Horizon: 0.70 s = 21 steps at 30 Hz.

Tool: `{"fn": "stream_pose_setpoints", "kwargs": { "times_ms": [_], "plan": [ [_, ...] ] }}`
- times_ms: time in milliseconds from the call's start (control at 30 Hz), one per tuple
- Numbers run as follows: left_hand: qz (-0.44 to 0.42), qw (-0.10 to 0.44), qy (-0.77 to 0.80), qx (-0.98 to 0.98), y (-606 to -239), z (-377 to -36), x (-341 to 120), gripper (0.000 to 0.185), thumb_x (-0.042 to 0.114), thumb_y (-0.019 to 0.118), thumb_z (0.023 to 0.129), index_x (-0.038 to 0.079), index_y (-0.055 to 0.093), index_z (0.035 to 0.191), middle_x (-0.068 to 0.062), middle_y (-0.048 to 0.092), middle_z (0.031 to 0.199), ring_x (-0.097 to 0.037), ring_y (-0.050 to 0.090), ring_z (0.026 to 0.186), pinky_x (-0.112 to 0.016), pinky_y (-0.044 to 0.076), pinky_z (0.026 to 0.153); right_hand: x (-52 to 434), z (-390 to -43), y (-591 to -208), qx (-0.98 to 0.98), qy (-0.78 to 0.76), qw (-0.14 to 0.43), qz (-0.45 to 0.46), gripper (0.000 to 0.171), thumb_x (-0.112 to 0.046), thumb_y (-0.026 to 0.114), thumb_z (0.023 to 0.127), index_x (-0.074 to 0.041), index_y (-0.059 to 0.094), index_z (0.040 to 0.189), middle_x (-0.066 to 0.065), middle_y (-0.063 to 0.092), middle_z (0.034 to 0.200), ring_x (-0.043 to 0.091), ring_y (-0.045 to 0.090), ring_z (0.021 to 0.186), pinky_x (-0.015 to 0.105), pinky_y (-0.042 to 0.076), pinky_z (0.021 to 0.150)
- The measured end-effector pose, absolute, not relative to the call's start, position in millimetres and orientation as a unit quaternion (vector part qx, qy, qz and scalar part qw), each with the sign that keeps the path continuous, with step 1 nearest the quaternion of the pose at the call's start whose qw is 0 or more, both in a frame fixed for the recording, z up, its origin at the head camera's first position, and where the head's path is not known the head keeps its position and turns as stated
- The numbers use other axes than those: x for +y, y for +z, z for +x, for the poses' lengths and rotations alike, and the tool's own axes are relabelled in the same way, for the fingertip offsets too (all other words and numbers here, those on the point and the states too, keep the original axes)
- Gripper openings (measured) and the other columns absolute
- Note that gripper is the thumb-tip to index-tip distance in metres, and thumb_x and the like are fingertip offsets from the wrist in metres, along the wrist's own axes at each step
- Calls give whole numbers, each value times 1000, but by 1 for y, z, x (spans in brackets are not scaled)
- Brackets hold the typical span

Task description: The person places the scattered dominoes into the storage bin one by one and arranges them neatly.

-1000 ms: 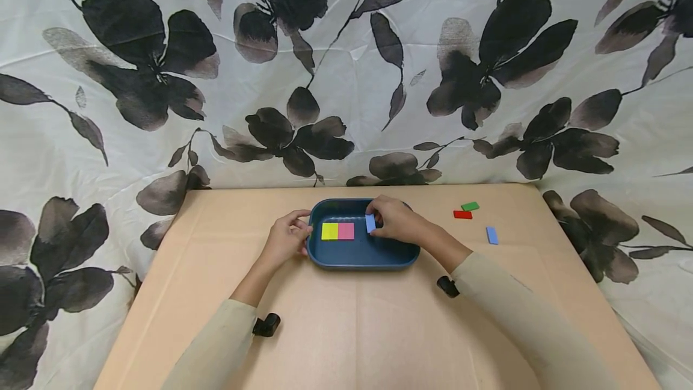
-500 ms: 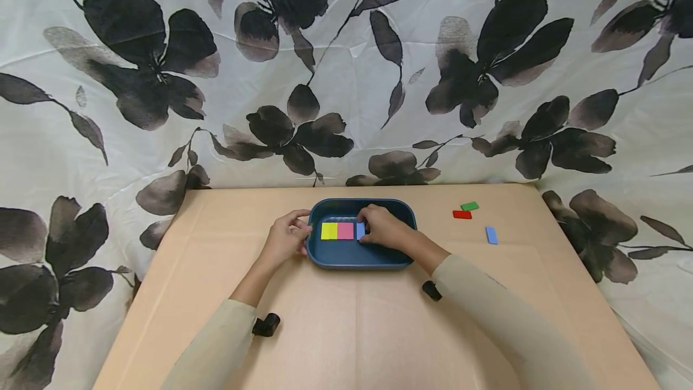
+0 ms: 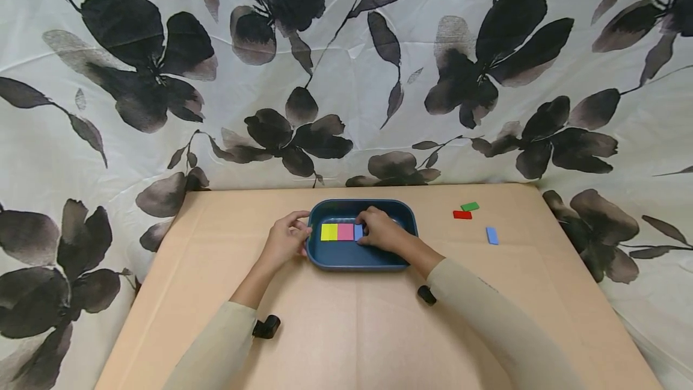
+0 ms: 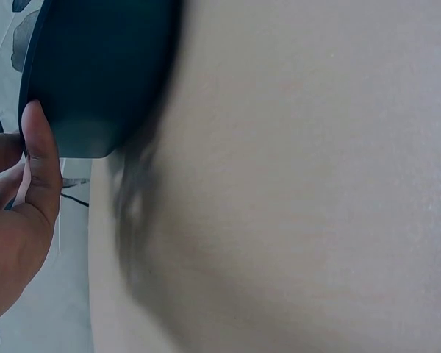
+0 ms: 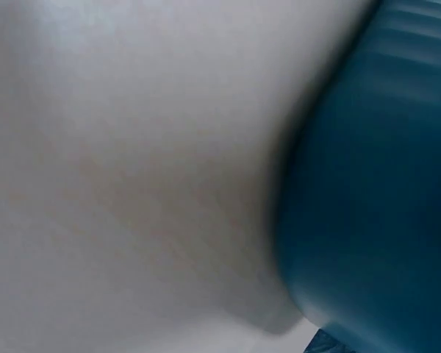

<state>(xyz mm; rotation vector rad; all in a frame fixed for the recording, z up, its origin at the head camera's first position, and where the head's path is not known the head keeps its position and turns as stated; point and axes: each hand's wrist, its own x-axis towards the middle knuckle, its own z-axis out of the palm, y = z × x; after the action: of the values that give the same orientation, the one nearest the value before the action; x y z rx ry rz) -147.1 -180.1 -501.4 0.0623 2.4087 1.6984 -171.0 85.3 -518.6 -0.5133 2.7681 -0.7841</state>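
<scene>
We pinch blue block (image 3: 358,232) with right hand (image 3: 381,230) beside pink block (image 3: 345,232) and yellow block (image 3: 329,232); left hand (image 3: 287,239) grips tray (image 3: 352,259). Three blocks (image 3: 462,215) wait outside.

Your right hand (image 3: 381,233) covers most of the blue block (image 3: 358,232). The right wrist view is blurry; you only see tray (image 5: 382,184) wall.
</scene>
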Motion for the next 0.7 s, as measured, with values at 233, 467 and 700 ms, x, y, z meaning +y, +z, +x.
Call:
{"fn": "stream_pose_setpoints", "kwargs": {
  "times_ms": [233, 467, 700],
  "plan": [
    [23, 96, 578, 810, -501, -147, -182, 43, 1, 67, 98, 7, 60, 140, -14, 59, 97, -19, 61, 53, -43, 65, 54, 86, -171, -521, 937, -283, 113, -169, 51, -19, 88, 83, -4, 67, 127, 7, 56, 105, 15, 55, 88, 26, 55, 77],
    [26, 91, 575, 813, -500, -148, -180, 43, 2, 67, 98, 6, 60, 140, -13, 59, 96, -18, 61, 51, -44, 65, 54, 90, -172, -522, 935, -290, 107, -173, 47, -15, 88, 84, -6, 69, 125, 7, 56, 105, 13, 56, 87, 25, 56, 78],
    [21, 88, 580, 809, -501, -149, -179, 42, 2, 67, 98, 6, 60, 139, -13, 59, 96, -20, 62, 52, -44, 65, 53, 91, -174, -525, 933, -299, 106, -171, 45, -16, 87, 85, -6, 69, 125, 7, 56, 107, 13, 56, 88, 24, 57, 79]
  ]
}}
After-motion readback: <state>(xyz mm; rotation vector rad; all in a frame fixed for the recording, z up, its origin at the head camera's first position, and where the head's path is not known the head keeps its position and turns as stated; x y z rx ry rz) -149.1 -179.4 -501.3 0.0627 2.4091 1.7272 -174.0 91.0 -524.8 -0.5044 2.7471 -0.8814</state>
